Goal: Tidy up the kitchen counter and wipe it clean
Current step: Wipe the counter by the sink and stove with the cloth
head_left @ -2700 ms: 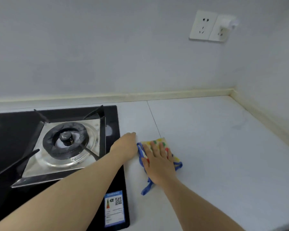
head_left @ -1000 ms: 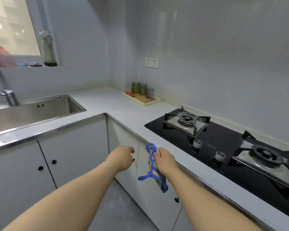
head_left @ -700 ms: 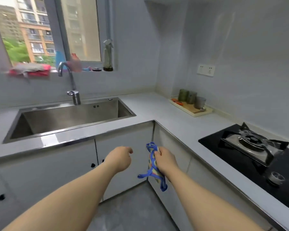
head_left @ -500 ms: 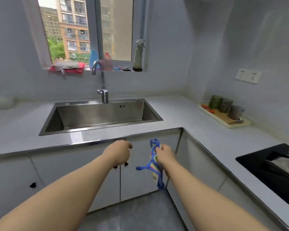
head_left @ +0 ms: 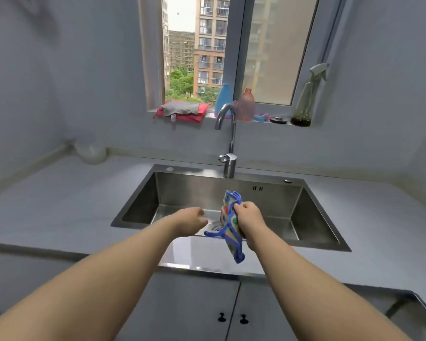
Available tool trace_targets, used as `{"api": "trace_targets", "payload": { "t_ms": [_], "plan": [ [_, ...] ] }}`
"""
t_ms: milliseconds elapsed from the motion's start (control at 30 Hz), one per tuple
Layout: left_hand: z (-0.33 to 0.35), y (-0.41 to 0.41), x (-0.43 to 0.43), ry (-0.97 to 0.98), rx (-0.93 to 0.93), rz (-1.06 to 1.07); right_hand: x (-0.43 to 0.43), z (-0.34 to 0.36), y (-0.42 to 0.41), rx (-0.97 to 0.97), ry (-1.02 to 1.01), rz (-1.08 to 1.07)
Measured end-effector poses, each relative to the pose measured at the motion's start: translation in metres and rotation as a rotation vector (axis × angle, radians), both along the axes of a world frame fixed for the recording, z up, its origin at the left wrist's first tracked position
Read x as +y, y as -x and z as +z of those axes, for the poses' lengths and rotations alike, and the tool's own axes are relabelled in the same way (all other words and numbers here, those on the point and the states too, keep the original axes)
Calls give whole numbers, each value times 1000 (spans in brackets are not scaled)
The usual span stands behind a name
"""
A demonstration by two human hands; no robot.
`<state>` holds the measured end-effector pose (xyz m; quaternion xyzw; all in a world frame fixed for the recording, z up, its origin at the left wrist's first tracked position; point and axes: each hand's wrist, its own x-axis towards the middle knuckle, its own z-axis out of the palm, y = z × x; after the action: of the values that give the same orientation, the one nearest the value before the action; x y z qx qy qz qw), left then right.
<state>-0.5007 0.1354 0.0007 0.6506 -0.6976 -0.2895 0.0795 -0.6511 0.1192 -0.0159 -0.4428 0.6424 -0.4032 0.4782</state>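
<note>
My right hand (head_left: 250,222) grips a dotted cleaning cloth with a blue border (head_left: 229,223). The cloth hangs bunched from my fist above the front part of the steel sink (head_left: 312,232). My left hand (head_left: 191,221) hovers just left of the cloth over the sink, holding nothing, its fingers loosely curled. The grey counter (head_left: 59,205) runs around the sink on both sides.
A curved tap (head_left: 228,141) rises behind the sink. On the window sill stand folded red and grey cloths (head_left: 182,110), a blue bottle (head_left: 223,97), a pink bottle (head_left: 246,104) and a spray bottle (head_left: 306,99). A white bowl (head_left: 90,152) sits at the back left. Cabinet doors with black knobs (head_left: 233,318) lie below.
I have turned from the hob and counter to face the sink. My right hand lifted the cloth off the counter and carried it over the sink; my left hand travelled alongside.
</note>
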Motion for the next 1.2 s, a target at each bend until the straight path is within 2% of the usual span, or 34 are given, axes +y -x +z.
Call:
{"api": "trace_targets", "payload": {
  "t_ms": [133, 233, 333, 400, 467, 533, 600, 667, 767, 833, 933, 1100, 1133, 1200],
  "plan": [
    [8, 0, -60, -71, 308, 148, -70, 5, -22, -36, 35, 99],
    [8, -7, -88, -200, 566, 273, -98, 5, -41, -5, 76, 192],
    [6, -19, -117, -379, 846, 317, -123, 1, -54, 26, 78, 223],
    [5, -24, -143, -400, 966, 341, -145, 0, -59, -30, 53, 230],
    [3, -25, -170, -364, 999, 427, -168, 0, -62, -126, 26, 223],
    [-1, -24, -195, -292, 946, 568, -186, 1, -65, -160, -16, 212],
    [-8, -30, -225, -255, 851, 661, -211, -2, -71, -139, -34, 192],
    [-15, -38, -254, -253, 844, 704, -236, -8, -75, -81, -35, 155],
    [-16, -48, -288, -250, 958, 818, -271, -25, -78, 12, -76, 66],
    [-16, -49, -304, -256, 1128, 871, -287, -37, -79, 47, -107, 26],
    [-14, -47, -327, -313, 1365, 879, -314, -50, -84, 56, -136, -19],
    [-17, -50, -371, -360, 1603, 811, -345, -58, -84, 97, -112, -52],
    [-19, -52, -377, -379, 1592, 783, -348, -59, -84, 100, -105, -55],
    [-28, -54, -382, -436, 1387, 732, -351, -63, -83, 96, -126, -61]
  ]
}}
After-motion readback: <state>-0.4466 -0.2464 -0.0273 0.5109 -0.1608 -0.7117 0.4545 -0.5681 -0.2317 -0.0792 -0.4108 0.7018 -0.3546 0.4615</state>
